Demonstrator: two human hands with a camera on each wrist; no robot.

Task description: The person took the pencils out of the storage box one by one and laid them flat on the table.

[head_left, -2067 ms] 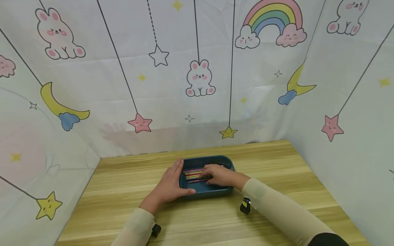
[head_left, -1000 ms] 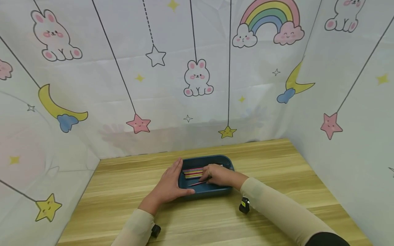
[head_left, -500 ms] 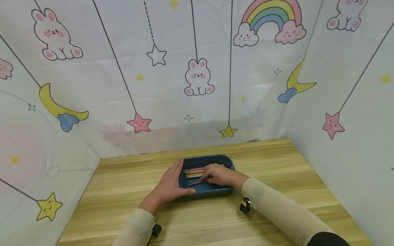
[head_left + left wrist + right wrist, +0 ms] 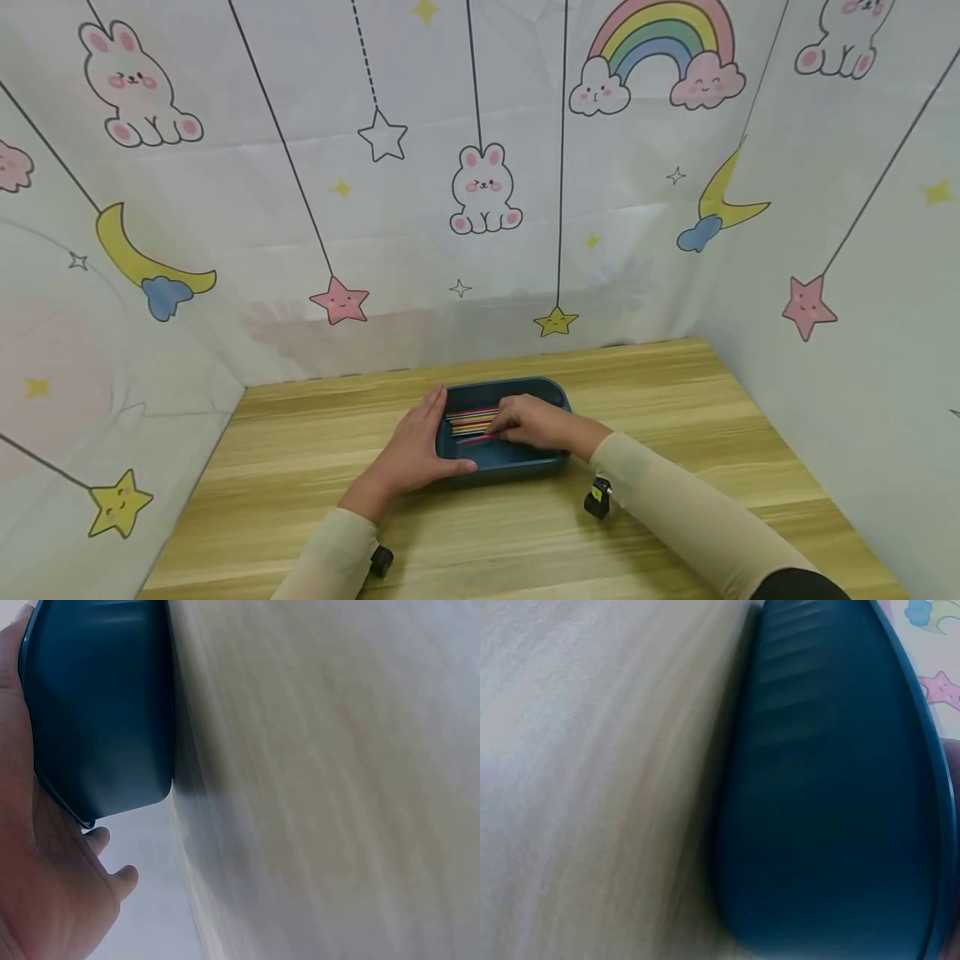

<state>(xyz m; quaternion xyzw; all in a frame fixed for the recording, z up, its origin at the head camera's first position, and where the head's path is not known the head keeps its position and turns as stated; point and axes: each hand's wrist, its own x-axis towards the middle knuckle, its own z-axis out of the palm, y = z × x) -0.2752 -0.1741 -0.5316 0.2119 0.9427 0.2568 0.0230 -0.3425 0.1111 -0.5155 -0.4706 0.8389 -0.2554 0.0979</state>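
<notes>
A dark blue, round-cornered tray stands on the table. My left hand rests along its left end, fingers straight and thumb across the near rim. My right hand reaches inside and pinches a thin red stick with a pointed end. Behind that stick lies a row of several thin coloured sticks, red, yellow and white; my right fingers hide their right ends. In the left wrist view, the left hand touches the tray's outer wall. The right wrist view mostly holds the tray's side.
A wood-grain table surrounds the tray. White cloth walls with printed rabbits, stars and moons enclose its back and sides. A small black device hangs under the right wrist, and another black device sits at the left wrist.
My right hand has separated a red stick onto the near part of the tray floor, then shifted it slightly back toward the row. The left hand has stayed on the tray.
</notes>
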